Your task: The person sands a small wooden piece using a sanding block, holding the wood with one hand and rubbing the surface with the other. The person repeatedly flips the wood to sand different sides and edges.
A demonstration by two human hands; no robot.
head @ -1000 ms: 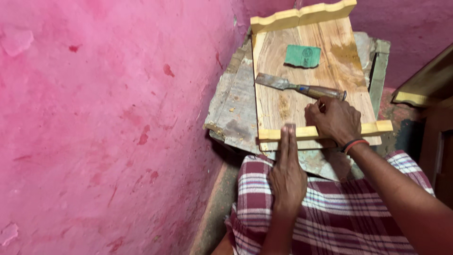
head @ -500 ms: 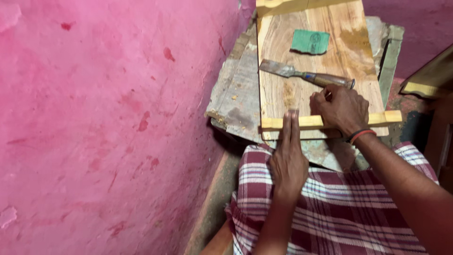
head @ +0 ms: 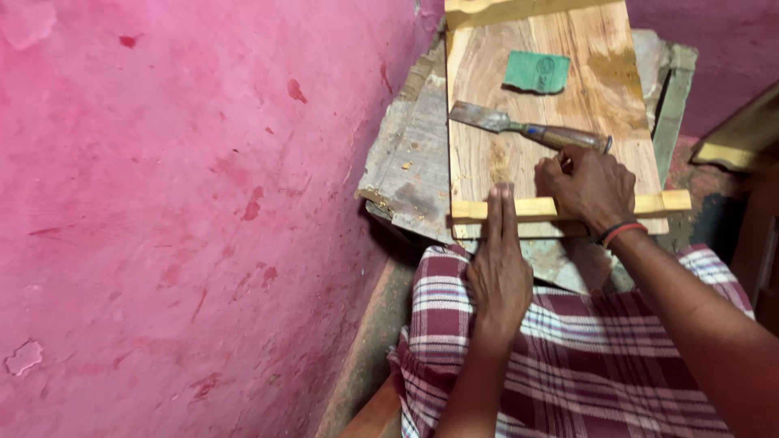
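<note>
A wooden board (head: 560, 105) lies on a rough grey slab, with a pale yellow strip (head: 535, 208) across its near end. My left hand (head: 499, 268) lies flat, fingers together, with the fingertips pressing on that strip. My right hand (head: 588, 185) is curled on the board just behind the strip, its knuckles close to the handle of a chisel (head: 527, 128) that lies across the board. Whether the right hand holds anything small I cannot tell. A green piece of abrasive paper (head: 535, 71) rests farther up the board.
A pink plastered wall (head: 187, 203) fills the left side. The grey slab (head: 406, 162) sticks out left of the board. A checked maroon cloth (head: 584, 357) covers my lap below. A second yellow strip (head: 503, 10) runs along the board's far end; dark wooden pieces stand at right.
The view has shifted slightly, so the board sits higher and more to the right. My right hand has moved a little closer to the chisel handle; my left hand stays on the strip.
</note>
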